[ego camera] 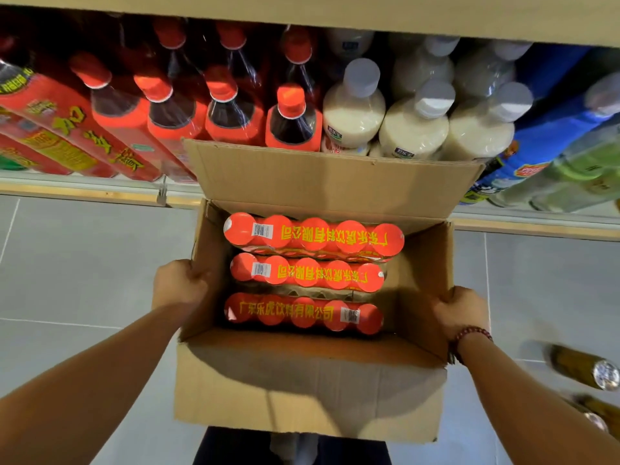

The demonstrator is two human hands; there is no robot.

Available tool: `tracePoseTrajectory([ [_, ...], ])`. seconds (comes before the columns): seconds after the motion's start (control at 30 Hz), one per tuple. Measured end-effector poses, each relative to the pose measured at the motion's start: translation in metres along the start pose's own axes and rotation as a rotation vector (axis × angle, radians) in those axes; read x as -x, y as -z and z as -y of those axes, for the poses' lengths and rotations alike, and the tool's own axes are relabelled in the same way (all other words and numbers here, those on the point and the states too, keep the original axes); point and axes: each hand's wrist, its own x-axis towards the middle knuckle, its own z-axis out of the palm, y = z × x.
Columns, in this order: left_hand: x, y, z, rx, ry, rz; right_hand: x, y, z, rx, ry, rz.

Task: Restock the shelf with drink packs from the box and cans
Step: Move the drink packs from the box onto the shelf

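2 bare hands hold an open cardboard box (302,391) at the centre of the view, above a grey tiled floor (84,263). At 9 o'clock of the box, the left hand (179,285) grips the rim of the left wall, with its fingers curled over the edge. At 3 o'clock the right hand (461,312) is clamped the same way on the right wall, and a red bead bracelet (471,333) sits on its wrist.

Inside the box lie 3 shrink-wrapped drink packs side by side, touching: the nearest pack (303,313), the middle pack (307,275) and the far pack (313,236). Each shows a row of red round tops, a white barcode sticker and yellow print reading 广东乐虎饮料有限公司. On the 2 farther packs the print is upside down.

At 4 o'clock, well apart from the box, are 2 golden cans (583,367) with silver ends. They are blurred and their labels are unreadable.

Beyond the box's raised far flap, at 12 o'clock, is the shelf (84,191). It holds dark red-capped bottles (292,119) with red labels and, just beside them, milky white bottles (354,109) with grey caps. Red cartons (67,129) with yellow characters are at 10 o'clock, and blue packs (550,135) are at 2 o'clock.
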Motion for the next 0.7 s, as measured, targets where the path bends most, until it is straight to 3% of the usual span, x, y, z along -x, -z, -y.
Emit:
tracePoseTrajectory([
  [0.23,0.016,0.025,-0.018,0.070,0.077,-0.024,0.029,0.024,0.038,0.039,0.049,-0.024],
  [0.33,0.036,0.048,-0.040,0.086,-0.074,-0.010,0.051,0.038,0.061,0.112,0.193,0.010],
  [0.47,0.055,0.059,-0.065,0.079,-0.196,0.162,0.065,0.040,0.082,0.100,0.300,0.125],
  [0.6,0.027,0.040,-0.059,0.033,-0.210,0.219,0.047,0.030,0.089,0.096,0.242,0.133],
  [0.7,0.005,0.019,-0.061,0.019,-0.215,0.161,0.025,0.007,0.091,0.056,0.218,0.160],
])
